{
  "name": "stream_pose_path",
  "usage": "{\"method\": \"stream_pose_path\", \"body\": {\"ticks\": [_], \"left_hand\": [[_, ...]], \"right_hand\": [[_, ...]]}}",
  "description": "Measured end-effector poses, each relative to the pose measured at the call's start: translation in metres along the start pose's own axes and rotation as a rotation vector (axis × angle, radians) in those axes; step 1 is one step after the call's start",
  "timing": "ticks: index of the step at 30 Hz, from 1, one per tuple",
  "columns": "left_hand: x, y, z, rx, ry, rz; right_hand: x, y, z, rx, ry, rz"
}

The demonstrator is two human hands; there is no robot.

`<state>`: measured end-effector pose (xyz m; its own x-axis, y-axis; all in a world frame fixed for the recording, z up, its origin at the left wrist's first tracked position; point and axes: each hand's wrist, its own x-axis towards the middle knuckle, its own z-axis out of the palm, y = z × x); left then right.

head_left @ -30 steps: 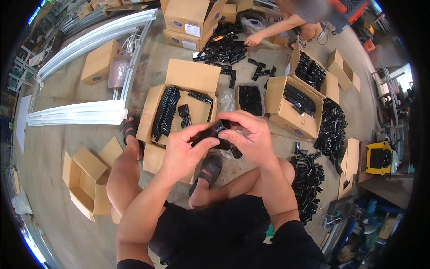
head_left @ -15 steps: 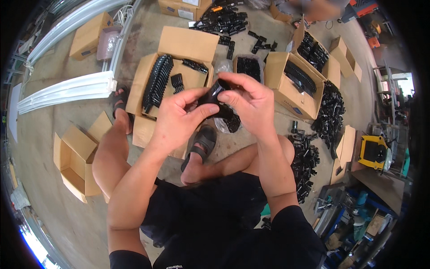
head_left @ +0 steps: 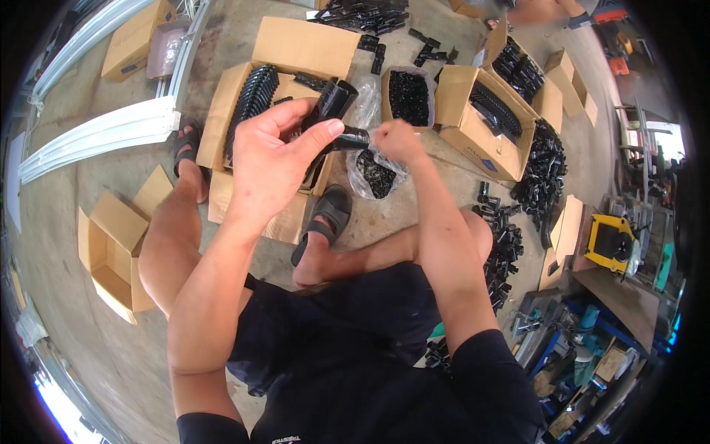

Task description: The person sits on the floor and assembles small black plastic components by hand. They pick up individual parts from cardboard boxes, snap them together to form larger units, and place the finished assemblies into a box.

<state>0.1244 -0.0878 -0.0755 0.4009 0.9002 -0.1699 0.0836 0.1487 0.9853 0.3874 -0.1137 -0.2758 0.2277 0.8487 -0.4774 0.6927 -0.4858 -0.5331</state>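
Concrete floor below; left hand (head_left: 270,159) clutches black part (head_left: 334,111).

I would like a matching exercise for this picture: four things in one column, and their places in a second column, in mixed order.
Things:
1. black plastic part
2. clear bag of small black pieces
3. empty cardboard box
4. yellow machine

Places:
A. far right, near the wall
B. on the floor beside the person's left leg
C. held between the left hand and the right hand
D. on the floor just beyond the sandalled right foot

Pairs: 1-C, 2-D, 3-B, 4-A
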Motion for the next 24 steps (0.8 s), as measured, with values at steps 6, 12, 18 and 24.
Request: {"method": "stream_pose_path", "body": {"ticks": [6, 12, 18, 24], "left_hand": [[-0.001, 0.005, -0.002, -0.103, 0.128, 0.085], [-0.003, 0.003, -0.017, -0.107, 0.111, 0.108], [-0.007, 0.009, -0.023, -0.073, 0.154, 0.134], [-0.007, 0.007, -0.027, 0.395, 0.234, 0.412]], "right_hand": [[0.025, 0.056, 0.099, -0.464, -0.087, -0.006], [0.024, 0.053, 0.129, -0.574, -0.085, -0.108], [0.019, 0.049, 0.127, -0.513, -0.115, -0.026], [0.012, 0.01, 0.088, -0.472, -0.038, -0.134]]}}
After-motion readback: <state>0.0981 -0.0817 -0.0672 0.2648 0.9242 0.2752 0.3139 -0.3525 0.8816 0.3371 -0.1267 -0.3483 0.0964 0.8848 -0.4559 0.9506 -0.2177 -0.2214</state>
